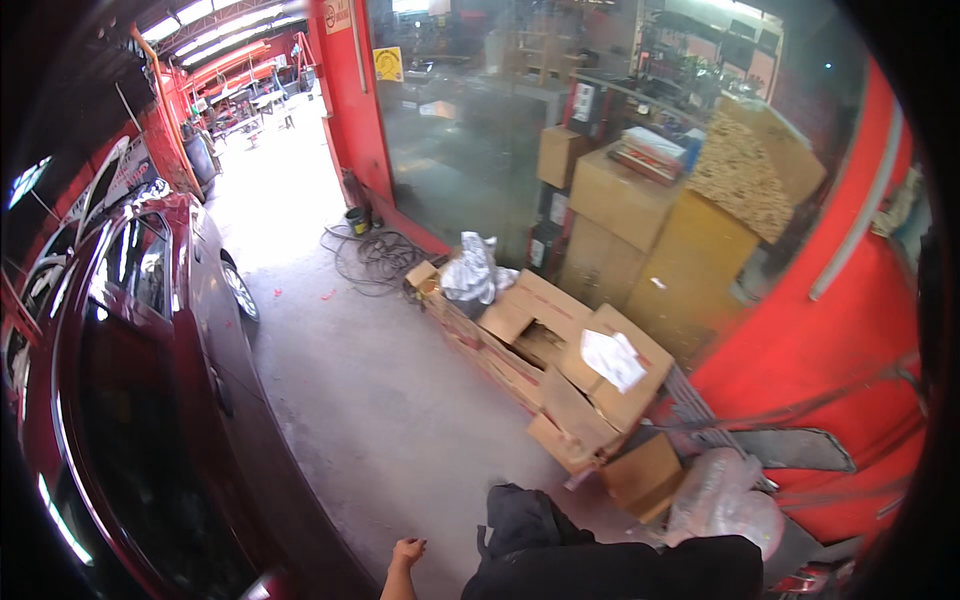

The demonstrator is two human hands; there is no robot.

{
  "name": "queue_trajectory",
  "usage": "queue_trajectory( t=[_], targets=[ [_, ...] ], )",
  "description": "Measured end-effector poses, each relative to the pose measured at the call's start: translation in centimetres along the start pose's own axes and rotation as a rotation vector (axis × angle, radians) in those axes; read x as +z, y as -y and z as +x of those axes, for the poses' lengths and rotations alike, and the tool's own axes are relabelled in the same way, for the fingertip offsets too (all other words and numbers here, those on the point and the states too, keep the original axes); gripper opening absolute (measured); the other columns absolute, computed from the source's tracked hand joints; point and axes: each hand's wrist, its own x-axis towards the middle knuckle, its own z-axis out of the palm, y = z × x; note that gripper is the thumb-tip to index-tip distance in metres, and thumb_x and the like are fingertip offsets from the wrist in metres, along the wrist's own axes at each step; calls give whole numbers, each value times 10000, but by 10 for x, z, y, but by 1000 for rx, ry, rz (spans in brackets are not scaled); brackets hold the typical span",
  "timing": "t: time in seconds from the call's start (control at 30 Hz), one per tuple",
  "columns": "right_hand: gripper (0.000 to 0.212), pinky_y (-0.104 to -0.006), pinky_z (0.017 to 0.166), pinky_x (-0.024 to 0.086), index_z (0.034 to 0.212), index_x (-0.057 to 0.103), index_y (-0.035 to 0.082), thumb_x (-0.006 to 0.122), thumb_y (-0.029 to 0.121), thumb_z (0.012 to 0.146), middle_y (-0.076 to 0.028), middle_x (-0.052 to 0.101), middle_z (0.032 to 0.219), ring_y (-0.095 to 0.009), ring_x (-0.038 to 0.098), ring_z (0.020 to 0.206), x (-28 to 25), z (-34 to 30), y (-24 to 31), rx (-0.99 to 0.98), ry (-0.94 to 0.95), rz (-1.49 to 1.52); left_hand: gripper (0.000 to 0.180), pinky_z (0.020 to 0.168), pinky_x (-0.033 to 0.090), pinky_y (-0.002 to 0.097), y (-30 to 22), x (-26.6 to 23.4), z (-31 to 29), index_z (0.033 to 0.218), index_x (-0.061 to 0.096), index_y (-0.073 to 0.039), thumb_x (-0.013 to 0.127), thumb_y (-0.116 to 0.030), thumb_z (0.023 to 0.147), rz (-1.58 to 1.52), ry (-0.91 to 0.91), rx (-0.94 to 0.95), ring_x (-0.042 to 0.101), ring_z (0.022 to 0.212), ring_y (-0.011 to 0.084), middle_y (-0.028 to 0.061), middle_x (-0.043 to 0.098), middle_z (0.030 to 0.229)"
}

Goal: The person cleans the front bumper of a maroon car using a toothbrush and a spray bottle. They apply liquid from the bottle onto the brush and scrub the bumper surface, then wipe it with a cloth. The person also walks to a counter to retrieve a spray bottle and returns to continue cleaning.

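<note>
Left hand hanging loose beside a dark red car in a workshop bay.

The left hand (407,551) shows at the lower edge, its grip curled loosely shut and holding nothing; the right hand is out of sight. Nearest it stands the dark red car (150,400), just to its left, on the concrete floor (340,380). To the right, opened cardboard boxes (560,365) lie piled along a red wall (810,340), with coiled cables (375,255) farther back.
</note>
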Motion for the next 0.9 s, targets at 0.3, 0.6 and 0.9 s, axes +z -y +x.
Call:
queue_trajectory(
  t=[0.3, 0.6, 0.9],
  targets=[
    [422, -455, 735, 532, 1317, 581, 44, 571, 301, 982, -200, 686, 895, -349, 679, 843, -79, 172, 357, -12, 108, 57, 398, 728, 564, 356, -104, -175, 170, 1055, 721, 49, 691, -294, 857, -288, -44, -94, 726, 803, 236, 176, 738, 881],
    [327, -401, 742, 499, 1026, 655, 17, 630, 333, 946, -147, 678, 842, -250, 655, 804, -342, 302, 1124, -1007, -239, 173, 511, 827, 539, 400, -289, -306, 310, 1096, 710, 20, 659, -442, 886, -691, -262, -122, 690, 886, 281, 166, 744, 1015],
    [248, -302, 601, 444, 960, 643, 60, 603, 304, 985, -24, 622, 661, -122, 570, 621, -299, 380, 1358, -894, -79, 378, 399, 585, 487, 382, -355, -595, 572, 946, 697, -20, 663, -412, 878, 29, -8, -161, 632, 643, 228, 134, 678, 731]
  ],
)
